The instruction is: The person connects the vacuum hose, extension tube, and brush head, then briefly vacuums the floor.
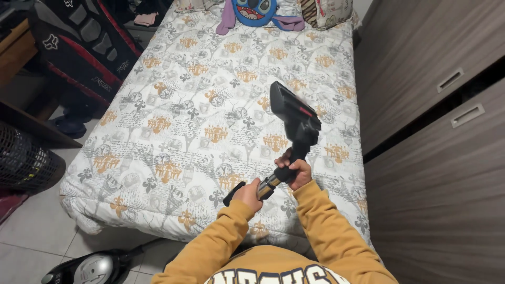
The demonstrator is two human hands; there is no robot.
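Both hands hold a vacuum wand [271, 181] up over the bed [210, 121]; the right hand [295, 171] is wrapped tight round the black neck just under the brush head [293, 115]; the left hand [248, 193] is closed on the shiny tube lower down, near a black handle end; the head points up and tilts away, above the patterned quilt; the vacuum body [92, 268] sits on the floor by the bed corner; a wooden wardrobe [436, 147] stands on the right.

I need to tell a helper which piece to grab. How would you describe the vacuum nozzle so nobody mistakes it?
Start at the bed with its grey-and-gold patterned quilt. Above its near right part, both hands hold a metal tube. The vacuum nozzle is the wide black head at the tube's top, tilted up; nothing else over the quilt is black.
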